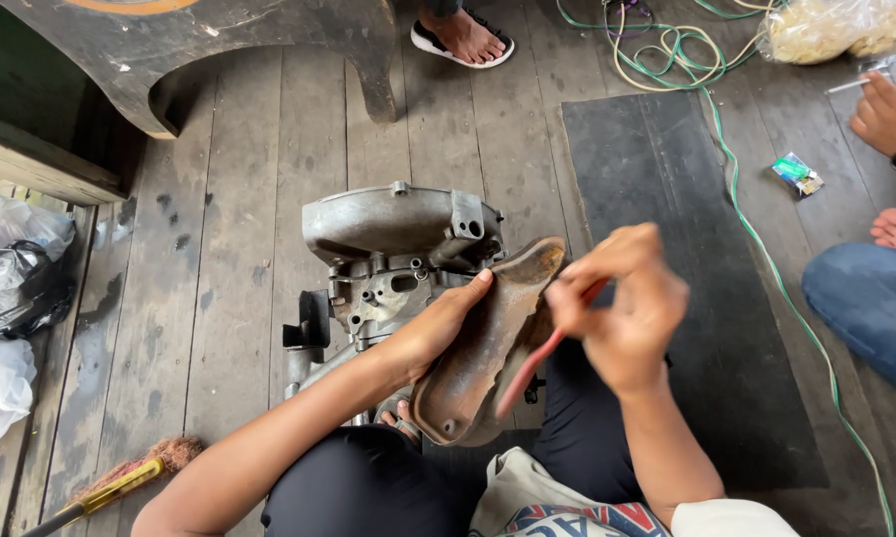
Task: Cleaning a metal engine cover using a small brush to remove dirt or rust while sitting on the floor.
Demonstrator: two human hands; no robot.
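Fingers (465,298) of my left hand (438,328) clamp the rusty metal cover (478,358) over my lap — right hand (622,318) pinches a red-handled tool (527,368) against it, engine casing (388,249) just behind.

A rough floor-level repair workshop is showing here: worn grey floor planks (239,199) are lying under everything, a bare metal engine casing (393,249) is sitting just beyond the gripping hands, a black rubber mat (666,179) and loose green cables (686,45) are lying farther out.
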